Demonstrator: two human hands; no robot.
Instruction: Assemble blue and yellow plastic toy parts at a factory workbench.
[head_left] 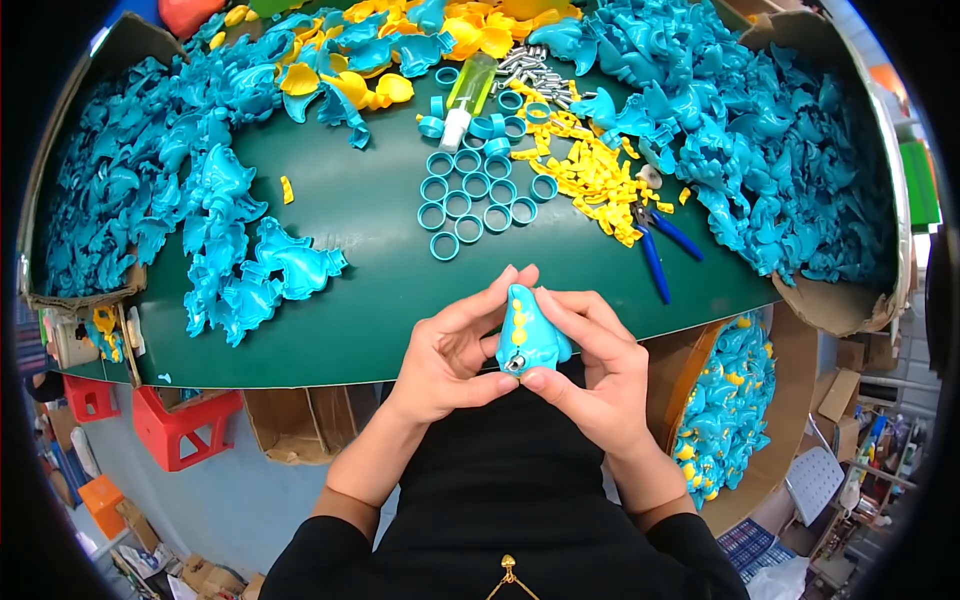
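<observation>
Both my hands hold one turquoise plastic toy figure (541, 342) in front of my chest, close to the table's near edge. Yellow bumps run down its middle, and a small silver metal part shows at its lower end. My left hand (452, 350) pinches it from the left, thumb at the bottom and fingers at the top. On the other side my right hand (597, 362) grips it, thumb low and fingers curled around the side. Turquoise rings (458, 203) lie on the green table (370, 270) beyond my hands.
Turquoise shell pieces heap up at left (120, 180) and right (780, 150). Yellow small parts (590, 180), silver metal cylinders (535, 72), blue-handled pliers (654, 262) and a green spray bottle (470, 95) lie between. A carton of turquoise-and-yellow figures (725, 410) stands below right; a red stool (180, 425) at left.
</observation>
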